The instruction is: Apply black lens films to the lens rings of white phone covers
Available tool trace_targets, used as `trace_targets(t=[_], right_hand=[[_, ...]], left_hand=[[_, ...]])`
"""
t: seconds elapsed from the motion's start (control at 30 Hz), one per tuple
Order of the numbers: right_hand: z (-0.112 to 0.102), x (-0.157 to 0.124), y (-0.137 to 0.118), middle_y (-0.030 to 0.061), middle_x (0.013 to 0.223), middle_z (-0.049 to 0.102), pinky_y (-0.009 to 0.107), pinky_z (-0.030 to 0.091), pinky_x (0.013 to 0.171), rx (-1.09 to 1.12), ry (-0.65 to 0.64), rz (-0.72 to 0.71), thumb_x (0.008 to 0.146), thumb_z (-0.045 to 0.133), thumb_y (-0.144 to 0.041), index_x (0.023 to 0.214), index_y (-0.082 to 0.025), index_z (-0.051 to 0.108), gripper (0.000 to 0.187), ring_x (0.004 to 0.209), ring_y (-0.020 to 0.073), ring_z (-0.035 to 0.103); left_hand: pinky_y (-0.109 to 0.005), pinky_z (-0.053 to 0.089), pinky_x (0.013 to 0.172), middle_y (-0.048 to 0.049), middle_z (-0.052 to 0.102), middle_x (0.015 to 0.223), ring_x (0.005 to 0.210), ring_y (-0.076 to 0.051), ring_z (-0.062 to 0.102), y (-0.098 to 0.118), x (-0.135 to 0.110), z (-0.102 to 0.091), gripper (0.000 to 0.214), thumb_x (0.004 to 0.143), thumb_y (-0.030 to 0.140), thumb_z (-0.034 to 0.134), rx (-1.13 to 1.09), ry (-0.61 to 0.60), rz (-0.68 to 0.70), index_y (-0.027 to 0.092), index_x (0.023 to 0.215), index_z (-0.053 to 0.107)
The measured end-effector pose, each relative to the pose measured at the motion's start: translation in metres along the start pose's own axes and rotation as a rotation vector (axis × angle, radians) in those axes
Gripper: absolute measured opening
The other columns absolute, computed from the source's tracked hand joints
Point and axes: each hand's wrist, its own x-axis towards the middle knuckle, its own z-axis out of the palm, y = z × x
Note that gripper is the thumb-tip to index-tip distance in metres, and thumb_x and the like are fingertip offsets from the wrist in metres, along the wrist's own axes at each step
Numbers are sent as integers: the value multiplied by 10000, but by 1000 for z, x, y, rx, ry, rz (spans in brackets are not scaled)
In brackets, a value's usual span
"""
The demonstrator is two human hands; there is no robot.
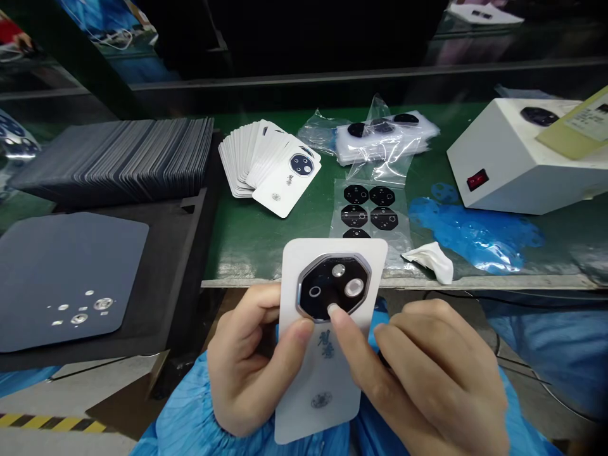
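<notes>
A white phone back cover (327,392) is held upright and slightly tilted in front of me. Its octagonal camera area carries a glossy black lens piece (327,278) with round rings. My left hand (256,361) grips the cover's left edge, thumb on the front and fingers behind. With the index fingertip, my right hand (427,373) touches the lower edge of the black lens piece. The other right fingers are curled, and whatever is inside them is hidden. Behind the cover, a clear sheet of black lens stickers (355,216) lies on the green bench, partly covered.
Fanned white covers (287,177) lie beyond. At left stand a row of grey panels (118,158) and a large grey sheet (71,266). Bagged lens pieces (384,142), blue film scraps (475,234), crumpled white tissue (434,261) and a white switch box (513,158) occupy the right.
</notes>
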Motion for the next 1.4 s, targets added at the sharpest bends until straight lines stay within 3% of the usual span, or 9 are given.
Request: trace_targets(t=[0.2, 0.33, 0.5, 0.63, 0.7, 0.83, 0.97, 1.17, 1.4], right_hand=[[5, -9, -2, -8, 447, 428, 265, 362, 363, -63, 17, 118, 865, 555, -249, 551, -227, 637, 325, 451, 110, 467], [-2, -3, 0, -18, 445, 456, 264, 396, 367, 31, -73, 61, 859, 546, -212, 577, -226, 622, 293, 449, 104, 487], [-3, 0, 1, -43, 482, 541, 240, 397, 370, 59, 86, 13, 791, 617, -123, 599, -220, 603, 216, 441, 76, 500], [-2, -4, 1, -18, 458, 490, 259, 412, 390, 82, -52, 90, 847, 567, -211, 535, -214, 573, 312, 461, 98, 508], [-1, -6, 1, -14, 479, 501, 268, 407, 403, 83, -72, 73, 861, 555, -214, 604, -201, 622, 266, 471, 100, 503], [5, -8, 2, -17, 575, 568, 280, 380, 439, 63, 42, -48, 834, 590, -114, 836, -145, 679, 94, 514, 90, 486], [12, -11, 5, -6, 626, 569, 297, 364, 469, 109, 127, -117, 824, 590, -80, 953, -105, 662, 149, 565, 107, 479], [5, -10, 4, 4, 662, 580, 295, 481, 551, 196, 92, -52, 854, 543, -115, 846, -120, 671, 128, 615, 107, 536], [6, -9, 3, 2, 669, 592, 304, 465, 527, 144, 112, -64, 833, 584, -110, 895, -110, 680, 115, 610, 106, 537]], left_hand=[[-188, 389, 471, 59, 662, 643, 520, -79, 543, 1, -1, 0, 150, 775, 125, 623, 50, 13, 24, 233, 868, 670], [-186, 391, 469, 60, 653, 633, 512, -72, 540, 0, -2, 0, 142, 780, 131, 623, 50, 8, 45, 240, 865, 660], [-180, 410, 475, 56, 665, 651, 523, -74, 563, 1, -2, 1, 179, 769, 91, 614, 16, 7, 41, 230, 866, 669], [-185, 418, 458, 62, 665, 651, 514, -78, 562, 0, -2, 1, 199, 753, 83, 618, 17, 10, 42, 243, 859, 671], [-214, 441, 449, 52, 671, 653, 511, -105, 569, -3, -3, 0, 195, 757, 108, 614, 54, 13, 53, 263, 862, 668], [-243, 487, 439, 38, 685, 705, 532, -136, 599, -12, -2, -6, 266, 772, 123, 572, 120, -25, 172, 300, 957, 643], [-187, 507, 472, 37, 698, 783, 575, -108, 623, -17, 2, -12, 325, 747, 76, 601, 179, -133, 288, 258, 1014, 627], [-160, 428, 437, 54, 645, 673, 505, -70, 558, -14, 0, -10, 254, 776, 70, 580, 131, -126, 255, 225, 974, 613], [-183, 366, 424, 68, 606, 629, 478, -59, 506, -11, -5, -1, 175, 802, 100, 566, 59, -31, 145, 226, 917, 607]])
